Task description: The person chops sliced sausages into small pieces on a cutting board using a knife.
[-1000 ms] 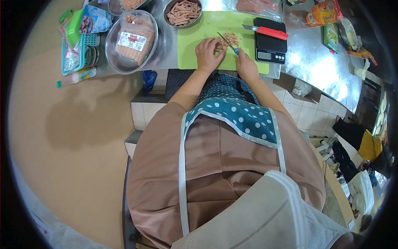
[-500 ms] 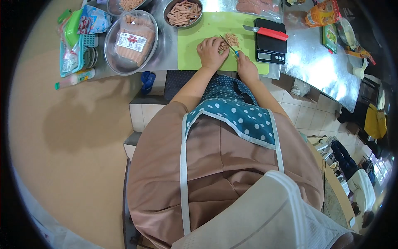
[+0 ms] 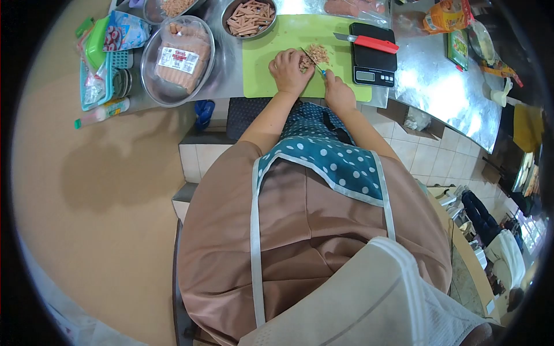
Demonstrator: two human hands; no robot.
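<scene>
My right hand [image 3: 339, 94] is wrapped round the handle of a small knife [image 3: 309, 57] with a bit of blue on its handle. Its blade points up and left, down among the chopped sausage [image 3: 319, 53] on a green cutting board [image 3: 262, 66]. To the left of the blade, my left hand [image 3: 290, 70] rests on the board, fingers curled against several sausage pieces [image 3: 304, 62]. Those fingertips lie close to the blade and partly hide the pieces.
Right of the board sits a black kitchen scale [image 3: 374, 74] with a red cutter [image 3: 375, 44] across it. A bowl of sausage strips [image 3: 251, 20] stands behind the board. Farther left are a bowl with packed sausages [image 3: 180, 60] and a blue basket [image 3: 92, 99].
The table's things sit slightly farther left in view. Both hands remain at the chopped sausage, with the knife blade still beside my left fingertips.
</scene>
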